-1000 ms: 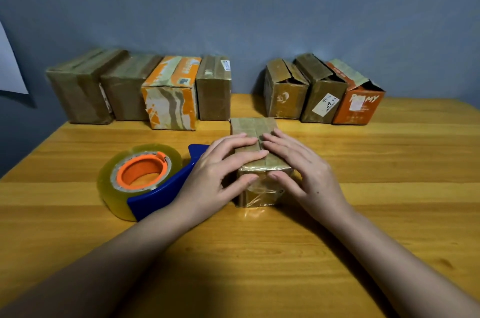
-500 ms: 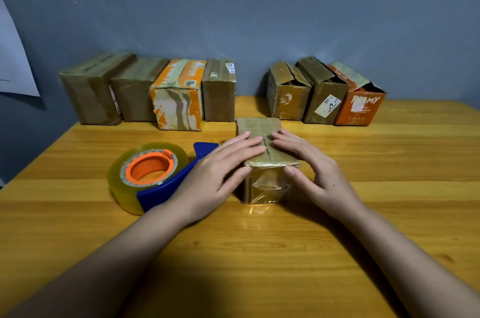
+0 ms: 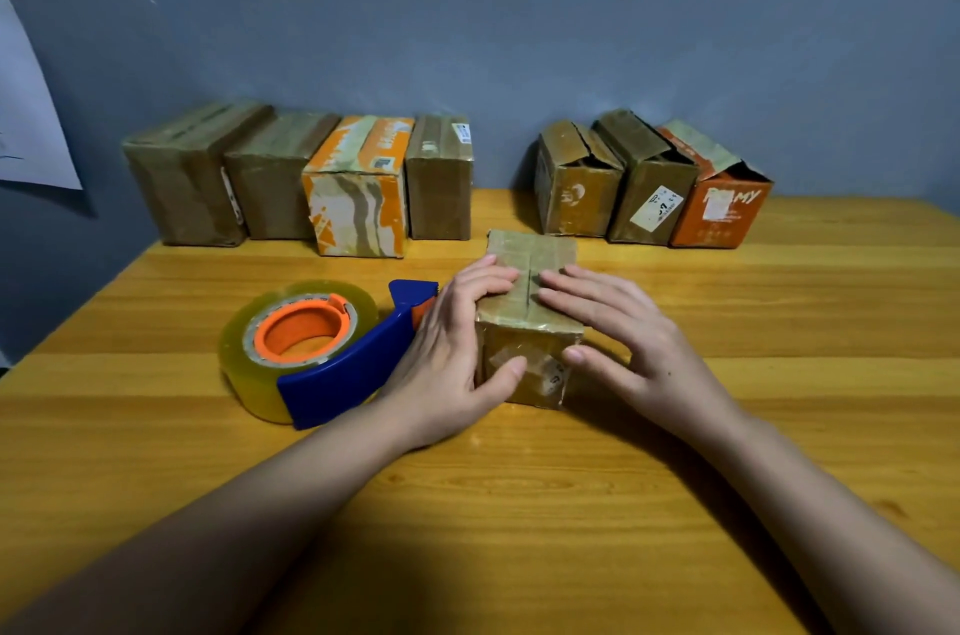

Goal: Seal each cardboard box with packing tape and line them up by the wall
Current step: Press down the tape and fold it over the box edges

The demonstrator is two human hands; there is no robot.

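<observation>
A small brown cardboard box with shiny tape over its top seam stands in the middle of the wooden table. My left hand lies on its left side, fingers on the top and thumb against the near face. My right hand mirrors it on the right, fingers flat on the top beside the seam and thumb on the near face. A blue tape dispenser with a clear roll on an orange core lies just left of my left hand.
Several closed boxes stand side by side against the grey wall at back left. Three boxes with raised flaps stand at back right, a gap between the groups. A white sheet hangs at far left.
My hands have slid apart toward the box's sides, baring the top seam. Both thumbs now press on the near face. The camera has shifted slightly.
</observation>
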